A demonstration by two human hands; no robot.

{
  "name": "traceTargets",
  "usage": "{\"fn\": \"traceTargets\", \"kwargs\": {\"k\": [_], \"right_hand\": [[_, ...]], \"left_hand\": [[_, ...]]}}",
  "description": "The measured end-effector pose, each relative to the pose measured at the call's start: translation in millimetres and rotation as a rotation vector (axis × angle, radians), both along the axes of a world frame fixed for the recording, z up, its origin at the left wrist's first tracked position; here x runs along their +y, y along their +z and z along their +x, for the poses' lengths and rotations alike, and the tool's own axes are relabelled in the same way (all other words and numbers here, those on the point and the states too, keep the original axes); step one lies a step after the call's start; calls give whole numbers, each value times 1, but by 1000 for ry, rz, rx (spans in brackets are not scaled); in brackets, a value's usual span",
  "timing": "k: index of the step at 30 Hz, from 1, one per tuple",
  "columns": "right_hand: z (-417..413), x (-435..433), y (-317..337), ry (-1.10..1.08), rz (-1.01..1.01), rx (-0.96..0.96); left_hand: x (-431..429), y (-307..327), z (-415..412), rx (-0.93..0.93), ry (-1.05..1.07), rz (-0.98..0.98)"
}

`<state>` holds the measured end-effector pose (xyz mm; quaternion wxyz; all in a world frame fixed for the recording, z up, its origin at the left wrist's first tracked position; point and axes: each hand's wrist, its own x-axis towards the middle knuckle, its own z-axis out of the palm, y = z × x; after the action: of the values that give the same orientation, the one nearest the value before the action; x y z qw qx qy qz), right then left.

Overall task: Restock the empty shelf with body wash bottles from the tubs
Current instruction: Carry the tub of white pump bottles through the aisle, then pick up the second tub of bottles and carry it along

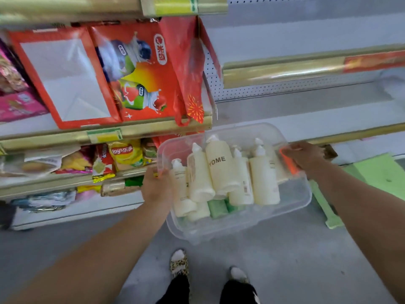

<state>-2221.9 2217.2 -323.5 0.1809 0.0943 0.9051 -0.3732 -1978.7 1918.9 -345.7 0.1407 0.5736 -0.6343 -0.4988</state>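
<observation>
A clear tub point(291, 200) is held up off the grey floor point(295, 264) between both hands, in front of shop shelving. The left hand point(156, 186) grips the tub's left end, fingers curled round its rim. The right hand point(304, 157) is wrapped over the right end, its fingers closed on an orange latch point(289, 163) there.

Inside the tub lie the body wash bottles point(264, 178), cream-coloured with white pump tops, heaped side by side with their pumps pointing away from the person. In the middle of the heap is the YOME bottle point(219, 165), its lettering facing up. Beneath the heap show some green items point(217, 208) (only their near ends are visible, so what they are cannot be told).

Beyond the tub and to its right is the empty shelf point(317, 110), white, with a perforated back panel behind it and a gold edge rail point(285, 73) of the next shelf up above it.

To the left the shelves are stocked. Red gift bags point(142, 73) stand upright on one level, with a pink box point(19, 106) at the far left. On the level below, a yellow Lay's bag point(126, 154) sits among other snack packets.

A pale green board point(381, 172) lies low at the right, near the foot of the shelving. At the bottom edge are the person's feet in leopard-print slippers point(179, 265), standing on the floor just behind the tub
</observation>
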Motion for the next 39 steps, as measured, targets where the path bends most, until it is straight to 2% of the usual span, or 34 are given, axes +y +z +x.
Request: {"fn": "traceTargets", "kwargs": {"k": [4, 8, 17, 29, 33, 36, 39], "right_hand": [[-31, -1, -10, 90, -121, -81], [-31, 3, -13, 156, -138, -102], [-31, 2, -17, 163, -9, -46], [-17, 9, -11, 251, 178, -34], [-10, 5, -4, 317, 261, 34], [-2, -8, 3, 373, 423, 95], [21, -39, 21, 470, 542, 287]], "left_hand": [[23, -6, -1, -116, 111, -35], [25, -7, 1, -47, 131, 1], [24, -15, -3, -85, 185, -23], [20, -15, -4, -90, 127, -39], [21, -13, -2, -85, 45, -76], [18, -9, 3, -153, -27, -82], [17, 2, 16, -243, -78, -122]]}}
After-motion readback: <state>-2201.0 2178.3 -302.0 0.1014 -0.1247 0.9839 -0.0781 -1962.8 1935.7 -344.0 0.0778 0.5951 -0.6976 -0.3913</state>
